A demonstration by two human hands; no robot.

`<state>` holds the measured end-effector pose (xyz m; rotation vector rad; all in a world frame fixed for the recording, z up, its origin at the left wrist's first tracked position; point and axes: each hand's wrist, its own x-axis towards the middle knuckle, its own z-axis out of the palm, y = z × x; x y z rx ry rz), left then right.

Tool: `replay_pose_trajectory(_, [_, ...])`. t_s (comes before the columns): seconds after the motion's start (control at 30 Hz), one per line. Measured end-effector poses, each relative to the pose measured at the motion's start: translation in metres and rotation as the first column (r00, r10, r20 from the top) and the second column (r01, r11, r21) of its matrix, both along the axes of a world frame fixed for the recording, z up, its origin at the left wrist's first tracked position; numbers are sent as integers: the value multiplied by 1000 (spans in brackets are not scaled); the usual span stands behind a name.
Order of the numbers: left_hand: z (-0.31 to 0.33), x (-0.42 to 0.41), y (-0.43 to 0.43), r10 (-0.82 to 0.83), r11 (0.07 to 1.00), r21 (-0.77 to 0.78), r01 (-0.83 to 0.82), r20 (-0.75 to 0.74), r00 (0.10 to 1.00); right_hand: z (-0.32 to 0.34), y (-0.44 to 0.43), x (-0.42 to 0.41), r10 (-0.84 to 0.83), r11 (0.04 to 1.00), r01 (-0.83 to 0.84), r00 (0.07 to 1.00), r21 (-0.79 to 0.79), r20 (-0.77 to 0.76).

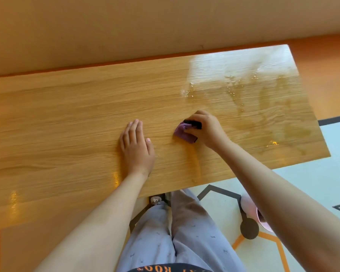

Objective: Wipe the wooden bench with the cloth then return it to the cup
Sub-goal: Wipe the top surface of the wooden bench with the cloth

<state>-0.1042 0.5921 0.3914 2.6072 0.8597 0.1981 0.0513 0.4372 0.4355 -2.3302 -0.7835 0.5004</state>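
The wooden bench [77, 114] runs across the view from the left edge to its right end. My right hand [208, 130] grips a bunched purple cloth with a dark edge [183, 131] and holds it down on the bench top, right of the middle. My left hand [136, 148] lies flat on the wood beside it, fingers straight and together, a short gap from the cloth. Wet streaks and small droplets [243, 91] shine on the right part of the bench. No cup is in view.
A beige wall [126, 26] stands right behind the bench. My legs in light patterned trousers [175, 232] are at the near edge. A pink slipper [251, 211] is on the pale floor with dark and orange lines, right of my legs.
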Motion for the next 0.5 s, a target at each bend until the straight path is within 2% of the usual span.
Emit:
replay_pose_trajectory(0.1, [-1, -2, 0, -11, 1000, 3, 11, 7, 1000, -4, -6, -27, -89, 996, 89, 996, 18, -8])
replay_pose_trajectory(0.37, [-2, -2, 1, -25, 1000, 18, 25, 11, 1000, -9, -16, -145, -36, 996, 45, 993, 78, -116])
replay_pose_trajectory(0.5, [-2, -2, 1, -30, 999, 16, 29, 15, 999, -8, -34, -147, -244, 963, 256, 961, 89, -129])
